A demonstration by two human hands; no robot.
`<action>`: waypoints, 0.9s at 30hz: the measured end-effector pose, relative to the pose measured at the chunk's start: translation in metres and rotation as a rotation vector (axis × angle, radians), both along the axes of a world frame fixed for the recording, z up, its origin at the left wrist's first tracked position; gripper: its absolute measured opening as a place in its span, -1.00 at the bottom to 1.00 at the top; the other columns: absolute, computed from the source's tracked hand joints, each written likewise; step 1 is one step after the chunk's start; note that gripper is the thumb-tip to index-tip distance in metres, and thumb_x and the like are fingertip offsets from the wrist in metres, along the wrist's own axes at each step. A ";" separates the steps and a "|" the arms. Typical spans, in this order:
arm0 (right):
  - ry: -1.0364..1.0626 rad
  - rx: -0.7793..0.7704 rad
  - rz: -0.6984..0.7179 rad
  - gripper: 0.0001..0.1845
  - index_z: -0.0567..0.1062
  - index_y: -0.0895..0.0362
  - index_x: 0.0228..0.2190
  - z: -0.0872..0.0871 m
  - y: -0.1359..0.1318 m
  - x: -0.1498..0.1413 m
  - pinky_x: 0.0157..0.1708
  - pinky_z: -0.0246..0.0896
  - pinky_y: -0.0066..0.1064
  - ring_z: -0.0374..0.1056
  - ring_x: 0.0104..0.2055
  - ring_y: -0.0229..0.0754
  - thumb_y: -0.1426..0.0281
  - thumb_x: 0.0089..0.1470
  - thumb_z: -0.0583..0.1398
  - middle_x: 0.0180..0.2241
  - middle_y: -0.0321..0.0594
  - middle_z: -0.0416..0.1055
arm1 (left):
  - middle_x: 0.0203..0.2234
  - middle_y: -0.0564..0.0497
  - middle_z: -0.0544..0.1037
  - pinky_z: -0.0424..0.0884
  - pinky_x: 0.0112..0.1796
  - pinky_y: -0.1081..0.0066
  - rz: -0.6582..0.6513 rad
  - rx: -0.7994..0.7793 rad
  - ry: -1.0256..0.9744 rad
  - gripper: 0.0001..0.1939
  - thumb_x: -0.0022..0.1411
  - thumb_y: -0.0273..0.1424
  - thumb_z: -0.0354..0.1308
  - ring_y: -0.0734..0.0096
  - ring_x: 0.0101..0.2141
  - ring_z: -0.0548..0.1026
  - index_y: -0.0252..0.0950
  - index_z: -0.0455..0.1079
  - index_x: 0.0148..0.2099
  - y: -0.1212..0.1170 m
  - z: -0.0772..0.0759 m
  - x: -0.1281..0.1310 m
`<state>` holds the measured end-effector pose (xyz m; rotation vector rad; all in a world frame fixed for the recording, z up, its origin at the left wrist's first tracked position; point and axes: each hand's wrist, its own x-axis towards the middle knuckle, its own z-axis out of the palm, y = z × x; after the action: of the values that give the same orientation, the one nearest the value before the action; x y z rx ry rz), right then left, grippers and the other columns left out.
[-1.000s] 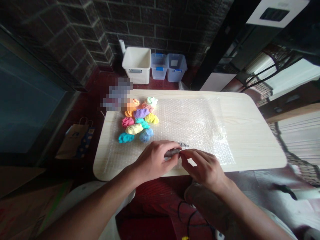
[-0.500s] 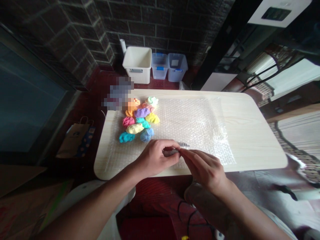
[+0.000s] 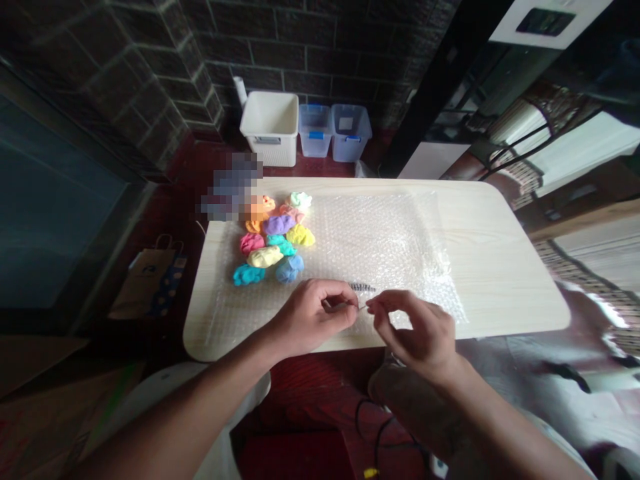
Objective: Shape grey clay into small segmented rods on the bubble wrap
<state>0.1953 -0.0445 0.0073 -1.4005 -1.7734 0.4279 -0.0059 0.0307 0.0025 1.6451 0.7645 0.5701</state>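
Observation:
Low over the near edge of the table, my left hand (image 3: pixel 316 315) is closed in a pinch, thumb against forefinger. A thin pale strand (image 3: pixel 363 307) shows in the narrow gap between my hands, running from the left fingertips to the right ones. My right hand (image 3: pixel 419 328) pinches its other end; thumb and forefinger form a loop. What else the left fingers hold is hidden. Just beyond the fingertips, a small dark striped, ridged piece (image 3: pixel 361 287) lies on the bubble wrap (image 3: pixel 373 233). The nearest lump to my left hand is blue (image 3: pixel 290 269), soft and crumpled.
Several coloured soft lumps, among them a purple one (image 3: pixel 279 225) and a teal one (image 3: pixel 249 275), cluster at the table's left. Behind the table (image 3: pixel 510 267) stand a white bin (image 3: pixel 273 143) and two clear boxes. Paper bags (image 3: pixel 145 283) stand on the floor at left.
My right hand has drawn away to the right from the left fingertips, and the thin strand now shows between them. The left hand has stayed nearly in place. The view has shifted slightly.

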 end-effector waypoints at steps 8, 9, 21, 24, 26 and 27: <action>0.767 -0.292 -0.298 -0.81 0.63 0.16 -0.31 -0.009 0.027 0.023 -0.36 0.62 -0.25 0.64 -0.39 -0.07 0.28 0.16 0.41 -0.37 -0.11 0.67 | -0.43 0.00 0.59 0.37 -0.26 0.31 0.065 0.680 0.461 -0.89 0.26 -0.51 0.21 0.27 -0.32 0.54 -0.27 0.53 -0.32 0.003 -0.009 -0.006; 0.786 -0.326 -0.280 -0.81 0.65 0.16 -0.29 -0.012 0.027 0.022 -0.31 0.64 -0.21 0.65 -0.36 -0.05 0.28 0.15 0.43 -0.35 -0.09 0.68 | -0.40 -0.02 0.59 0.38 -0.23 0.29 0.049 0.719 0.491 -0.89 0.28 -0.51 0.21 0.24 -0.30 0.54 -0.27 0.54 -0.30 0.003 -0.010 -0.007; 0.891 -0.597 -0.082 -0.68 0.66 0.18 -0.34 -0.007 0.024 0.009 -0.30 0.65 -0.30 0.66 -0.39 -0.09 0.20 0.02 0.51 -0.40 -0.06 0.71 | -0.32 -0.05 0.58 0.43 -0.17 0.24 0.020 0.689 0.634 -0.95 0.33 -0.43 0.32 0.18 -0.23 0.55 -0.29 0.56 -0.16 0.006 -0.022 -0.006; 0.873 -0.579 -0.105 -0.71 0.66 0.18 -0.43 -0.010 0.024 0.012 -0.37 0.63 -0.38 0.65 -0.44 -0.11 0.23 -0.04 0.54 -0.46 -0.06 0.70 | -0.25 -0.07 0.59 0.46 -0.13 0.22 0.059 0.676 0.580 -0.84 0.32 -0.32 0.35 0.16 -0.19 0.56 -0.28 0.57 -0.11 0.003 -0.019 -0.004; 0.851 -0.561 -0.110 -0.71 0.66 0.17 -0.48 -0.012 0.025 0.015 -0.43 0.61 -0.41 0.63 -0.48 -0.12 0.24 -0.07 0.55 -0.50 -0.07 0.68 | -0.18 -0.10 0.60 0.48 -0.07 0.19 0.100 0.681 0.505 -0.77 0.35 -0.26 0.31 0.14 -0.13 0.56 -0.28 0.56 -0.04 0.003 -0.012 -0.005; 0.849 -0.555 -0.112 -0.71 0.66 0.17 -0.50 -0.013 0.026 0.017 -0.46 0.60 -0.41 0.62 -0.51 -0.12 0.24 -0.08 0.55 -0.52 -0.08 0.67 | -0.15 -0.11 0.61 0.48 -0.05 0.18 0.134 0.684 0.462 -0.76 0.38 -0.25 0.27 0.14 -0.11 0.57 -0.28 0.55 -0.02 0.004 -0.006 -0.007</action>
<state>0.2120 -0.0186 -0.0061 -1.3575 -0.9007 1.3014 -0.0129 0.0346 -0.0036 2.4213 1.0970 0.5890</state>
